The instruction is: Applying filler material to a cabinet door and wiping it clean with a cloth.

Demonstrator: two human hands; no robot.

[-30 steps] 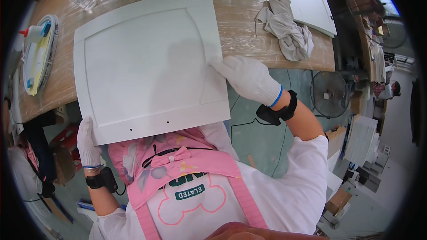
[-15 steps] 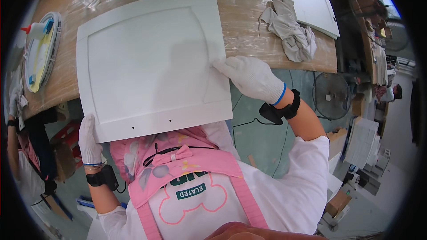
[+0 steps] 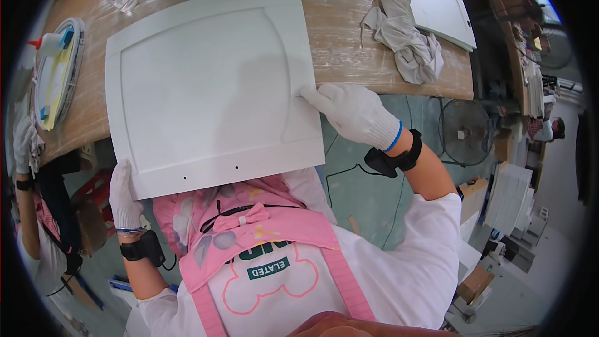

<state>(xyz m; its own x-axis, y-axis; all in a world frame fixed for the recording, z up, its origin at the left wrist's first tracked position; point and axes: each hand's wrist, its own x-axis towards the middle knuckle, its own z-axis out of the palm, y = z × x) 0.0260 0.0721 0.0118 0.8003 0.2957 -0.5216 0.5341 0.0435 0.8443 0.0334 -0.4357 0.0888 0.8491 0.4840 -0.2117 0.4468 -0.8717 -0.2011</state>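
Note:
A white panel with a recessed middle (image 3: 199, 87), like a cabinet door, lies partly on the table and juts over its near edge toward my body. Two small dark holes show near its near edge. My left hand (image 3: 125, 196), in a white knitted glove, grips the near left corner, fingers along the side. My right hand (image 3: 355, 109), gloved too, is at the right edge. Its forefinger reaches over the border to the recess's edge, with the other fingers curled. Whether those curled fingers hold anything is hidden.
On the wrapped table (image 3: 349, 37) lie a crumpled grey cloth (image 3: 405, 40) and another white panel (image 3: 433, 0) at right. A white lid (image 3: 59, 75) carrying a red-tipped bottle (image 3: 50, 43) is at left. A co-worker's gloved hand (image 3: 24, 140) shows far left; a floor fan (image 3: 465, 131) stands right.
My right forefinger has slid slightly right, toward the panel's edge. The panel appears shifted a little left in view. At far left the co-worker's hand has moved.

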